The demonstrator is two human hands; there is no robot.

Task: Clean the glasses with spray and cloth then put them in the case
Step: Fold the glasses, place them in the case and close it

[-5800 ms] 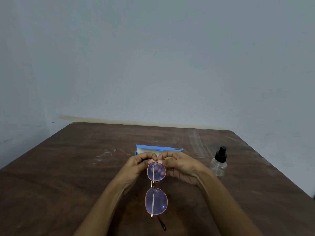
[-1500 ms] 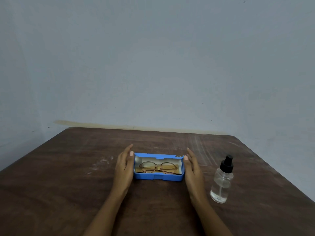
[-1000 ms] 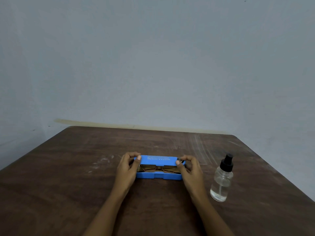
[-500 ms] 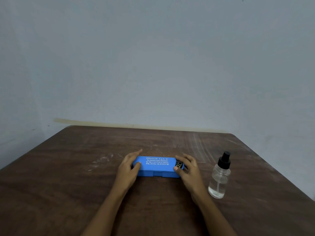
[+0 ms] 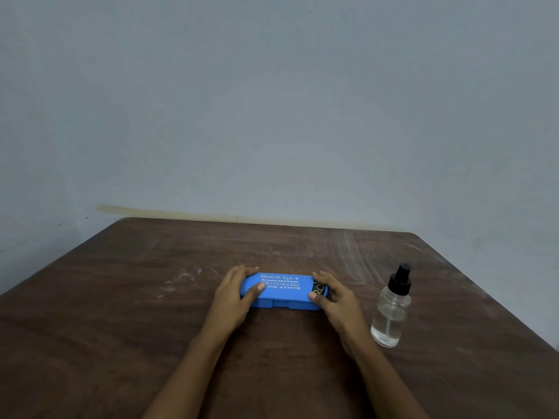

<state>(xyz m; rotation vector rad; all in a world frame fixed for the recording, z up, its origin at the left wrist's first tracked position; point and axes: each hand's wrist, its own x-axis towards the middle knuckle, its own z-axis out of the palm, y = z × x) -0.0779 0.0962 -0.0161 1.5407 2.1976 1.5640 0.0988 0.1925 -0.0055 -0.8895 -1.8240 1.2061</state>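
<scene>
Blue case shut, hands at both ends

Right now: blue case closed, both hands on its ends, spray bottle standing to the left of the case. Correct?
Not quite. In the head view the spray bottle stands to the right of the blue case, beside the right hand. The case is closed, with the left hand on its other end.

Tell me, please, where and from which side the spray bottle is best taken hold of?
Probably the clear round body of the spray bottle, below the narrow black pump, wrapped from its left side by the right hand, which is nearest. It stands upright with open table around it.
</scene>
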